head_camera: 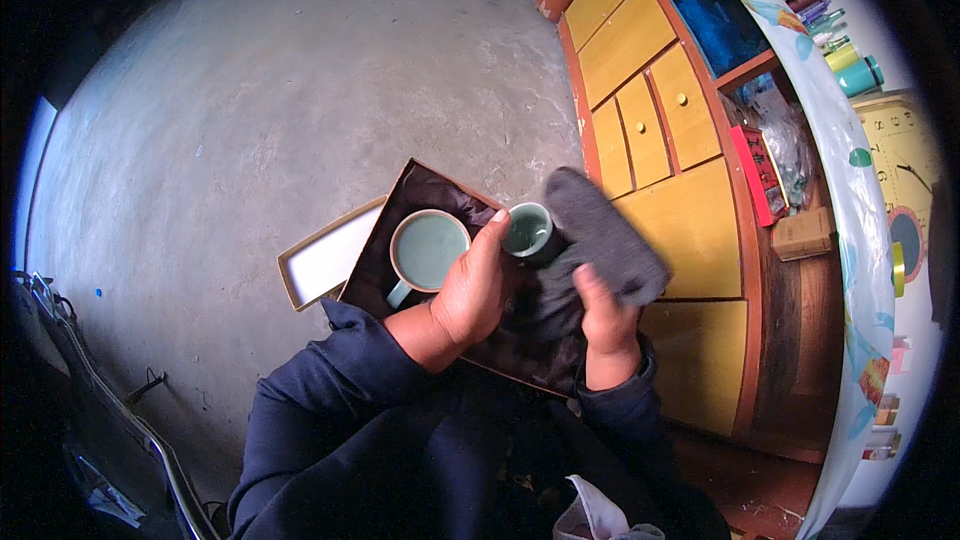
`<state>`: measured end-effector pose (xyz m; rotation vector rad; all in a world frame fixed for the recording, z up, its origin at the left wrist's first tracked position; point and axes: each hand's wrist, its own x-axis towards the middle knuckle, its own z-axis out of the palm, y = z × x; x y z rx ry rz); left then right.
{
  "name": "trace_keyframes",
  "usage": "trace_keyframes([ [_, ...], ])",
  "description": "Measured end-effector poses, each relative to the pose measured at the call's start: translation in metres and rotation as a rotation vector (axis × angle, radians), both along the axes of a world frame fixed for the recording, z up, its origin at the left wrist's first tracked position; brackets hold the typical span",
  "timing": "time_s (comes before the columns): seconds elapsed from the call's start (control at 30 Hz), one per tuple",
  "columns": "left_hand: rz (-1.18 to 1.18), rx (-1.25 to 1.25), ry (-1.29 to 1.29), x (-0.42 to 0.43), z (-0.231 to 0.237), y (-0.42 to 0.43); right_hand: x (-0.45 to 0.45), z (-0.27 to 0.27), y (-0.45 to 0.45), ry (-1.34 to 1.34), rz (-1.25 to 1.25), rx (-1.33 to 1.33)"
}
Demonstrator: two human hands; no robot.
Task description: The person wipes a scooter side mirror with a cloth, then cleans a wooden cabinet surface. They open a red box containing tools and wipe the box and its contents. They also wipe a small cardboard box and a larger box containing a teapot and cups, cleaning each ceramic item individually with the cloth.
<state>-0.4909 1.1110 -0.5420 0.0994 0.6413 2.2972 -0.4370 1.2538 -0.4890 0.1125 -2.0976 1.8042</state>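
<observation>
A small green-glazed ceramic cup (527,230) is in my left hand (474,281), its mouth facing up and the thumb near its rim. My right hand (609,322) grips a dark grey cloth (604,229). Part of the cloth hangs below the cup, and motion blurs it. Under both hands lies an open box lined with dark satin (420,184), close to my lap. A larger round green ceramic vessel with a side handle (430,250) rests in its left part. My hands and the cloth hide much of the box's interior.
A shallow white-lined box lid (330,255) sits left of the box. Close on the right stands a yellow wooden cabinet (682,232), with a red case (759,176) and a small cardboard box (802,234) on its shelf. A metal-framed object (161,450) is at lower left on the concrete floor (322,75).
</observation>
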Motion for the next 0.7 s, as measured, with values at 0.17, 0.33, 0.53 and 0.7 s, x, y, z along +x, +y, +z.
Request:
trace_keyframes([
  [0.17, 0.082, -0.349, 0.83, 0.006, -0.002, -0.004, 0.0, -0.013, 0.006, 0.222, 0.03, 0.422],
  [0.33, 0.069, -0.183, 0.695, 0.013, 0.011, 0.003, 0.006, -0.018, 0.015, 0.026, -0.167, 0.154],
  [0.53, 0.263, -0.472, 0.836, 0.008, 0.017, 0.004, 0.0, 0.009, 0.015, 0.114, -0.122, -0.028],
  [0.7, 0.31, -0.686, 1.103, 0.002, 0.016, 0.001, 0.012, 0.044, 0.014, 0.419, -0.151, 0.828],
])
